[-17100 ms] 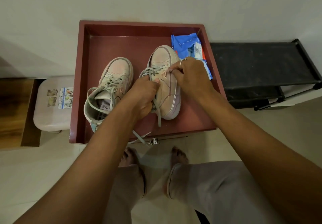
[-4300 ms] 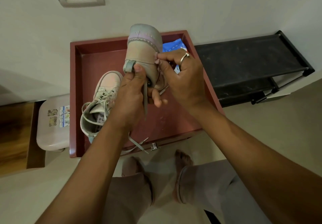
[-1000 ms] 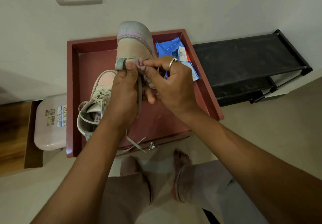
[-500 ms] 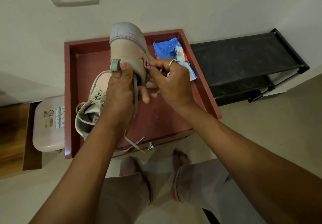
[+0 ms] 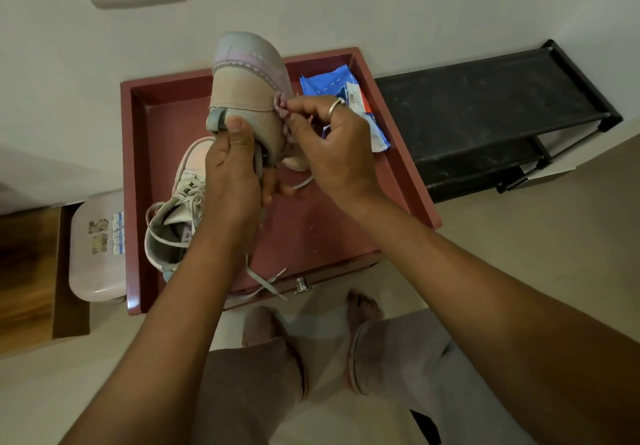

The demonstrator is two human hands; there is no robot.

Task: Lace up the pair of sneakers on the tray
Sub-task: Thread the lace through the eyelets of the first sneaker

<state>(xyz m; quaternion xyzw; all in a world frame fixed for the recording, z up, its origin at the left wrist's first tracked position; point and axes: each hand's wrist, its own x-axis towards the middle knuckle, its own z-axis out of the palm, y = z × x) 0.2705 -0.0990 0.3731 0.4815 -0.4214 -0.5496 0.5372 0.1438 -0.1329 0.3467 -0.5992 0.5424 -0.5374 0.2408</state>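
Observation:
A pale pink sneaker (image 5: 247,91) is held upright above the dark red tray (image 5: 138,181), its heel toward me. My left hand (image 5: 232,174) grips its heel and pull tab, with a grey lace (image 5: 258,164) under the thumb side. My right hand (image 5: 332,146), wearing a ring, pinches the shoe's right edge at an eyelet; a lace end (image 5: 303,183) hangs below it. The second sneaker (image 5: 180,202) lies laced on the tray at left, partly hidden by my left arm.
A blue packet (image 5: 349,105) lies in the tray's back right corner. Loose lace ends (image 5: 266,281) trail over the tray's front edge beside a metal knob (image 5: 302,285). A black rack (image 5: 485,115) stands to the right, a pale stool (image 5: 97,250) to the left, the wall behind.
The shoe and both hands have shifted slightly left in view. My right fingers have closed in on the shoe's right edge.

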